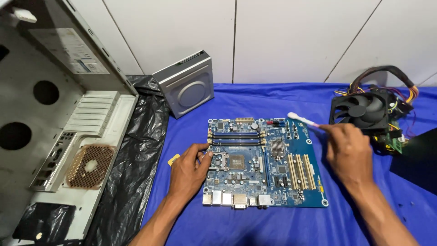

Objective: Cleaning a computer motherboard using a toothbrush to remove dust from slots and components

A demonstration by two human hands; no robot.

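A blue motherboard (pixel 266 161) lies flat on a blue cloth (pixel 255 98). My left hand (pixel 189 171) rests on the board's left edge, fingers pressing beside the square processor socket (pixel 237 161). My right hand (pixel 348 152) hovers over the board's right edge and pinches a cotton swab (pixel 301 119) with a pink stick. The swab's white tip points up-left, above the board's top right corner. Cream expansion slots (pixel 301 171) lie just left of the right hand.
An open grey computer case (pixel 54 114) lies at left on black plastic sheeting (pixel 136 155). A silver optical drive (pixel 186 84) leans against the white wall. A black fan (pixel 362 110) with bundled cables sits at right, beside a black object (pixel 416 159).
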